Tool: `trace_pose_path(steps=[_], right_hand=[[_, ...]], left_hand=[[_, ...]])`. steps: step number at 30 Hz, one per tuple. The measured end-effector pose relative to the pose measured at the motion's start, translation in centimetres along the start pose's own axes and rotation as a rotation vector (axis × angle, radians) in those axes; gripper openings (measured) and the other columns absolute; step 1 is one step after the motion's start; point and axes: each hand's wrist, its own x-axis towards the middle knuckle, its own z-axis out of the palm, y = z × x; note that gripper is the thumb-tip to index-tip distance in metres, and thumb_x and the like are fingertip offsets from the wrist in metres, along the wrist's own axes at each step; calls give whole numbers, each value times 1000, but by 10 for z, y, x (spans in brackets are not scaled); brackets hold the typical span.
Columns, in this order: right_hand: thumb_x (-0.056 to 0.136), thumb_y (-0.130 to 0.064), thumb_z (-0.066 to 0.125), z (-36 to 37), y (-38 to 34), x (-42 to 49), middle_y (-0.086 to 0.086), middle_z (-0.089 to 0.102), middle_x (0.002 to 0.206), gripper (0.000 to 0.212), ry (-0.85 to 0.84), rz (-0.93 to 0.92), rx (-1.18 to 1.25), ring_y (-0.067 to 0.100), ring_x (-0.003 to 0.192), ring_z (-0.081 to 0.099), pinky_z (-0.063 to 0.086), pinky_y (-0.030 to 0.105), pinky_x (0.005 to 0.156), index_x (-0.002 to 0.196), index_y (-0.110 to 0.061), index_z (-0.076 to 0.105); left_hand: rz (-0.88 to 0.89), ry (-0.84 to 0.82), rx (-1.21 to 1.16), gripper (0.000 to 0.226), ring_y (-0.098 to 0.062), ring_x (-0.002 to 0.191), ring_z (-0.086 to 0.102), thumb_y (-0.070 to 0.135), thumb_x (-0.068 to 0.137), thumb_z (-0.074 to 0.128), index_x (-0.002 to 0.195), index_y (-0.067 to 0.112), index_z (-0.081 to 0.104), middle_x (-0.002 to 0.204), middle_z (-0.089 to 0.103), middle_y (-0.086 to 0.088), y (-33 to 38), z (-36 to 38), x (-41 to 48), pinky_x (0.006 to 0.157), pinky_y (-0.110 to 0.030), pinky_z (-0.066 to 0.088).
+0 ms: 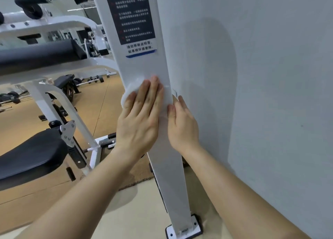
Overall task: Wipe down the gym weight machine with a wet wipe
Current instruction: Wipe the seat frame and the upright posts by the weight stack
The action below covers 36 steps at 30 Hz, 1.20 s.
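Both forearms reached up from the bottom edge, and the left hand point(139, 119) lay flat, straight fingers point(144, 98) pressing the wet wipe point(130, 90) onto the front of the machine's white upright post point(167, 175), below the warning label point(131, 18). Wipe sat bunched under the fingertips, poking out up and left of them. Right hand point(182, 128) rested loose on the post's right edge, gripping nothing.

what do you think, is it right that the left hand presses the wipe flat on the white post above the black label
Not quite. The head view shows the left hand pressing the wipe flat on the white post below the black label, not above it.
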Motion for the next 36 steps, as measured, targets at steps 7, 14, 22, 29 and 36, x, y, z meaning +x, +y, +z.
trace_pose_path(steps=[7,14,22,29,36], right_hand=[[107,-33,28,1,20,-15,3,57,140,41,-27,-26,-25,22,127,49,43,34,89,132,-19,56],[105,-38,25,22,56,-47,5,62,105,28,-31,-15,-2,32,91,58,44,40,68,93,-24,45],[104,-38,25,33,95,-85,8,65,112,40,-126,34,-114,33,103,59,49,46,79,110,-14,57],[107,-39,37,25,80,-77,-3,69,124,47,-106,41,54,26,113,62,51,40,90,152,-31,35],[106,-32,43,32,74,-61,4,69,123,37,9,19,118,26,111,61,45,31,87,136,-15,57]], left_hand=[[-25,-16,-4,60,-28,155,7,14,103,36,158,1,17,166,9,-16,18,11,-20,126,-44,6],[-18,-91,-18,69,-31,155,6,14,100,46,158,-1,12,166,7,-18,38,29,-80,125,-46,10],[-8,-179,-34,65,-29,155,-1,16,102,38,159,1,10,167,-3,-15,69,44,-123,126,-45,4],[24,-97,-94,69,-29,154,12,15,97,57,156,2,24,164,15,-16,55,38,-108,124,-45,17],[66,-96,-44,65,-29,154,15,17,98,53,156,3,29,164,19,-16,44,30,-95,125,-44,15]])
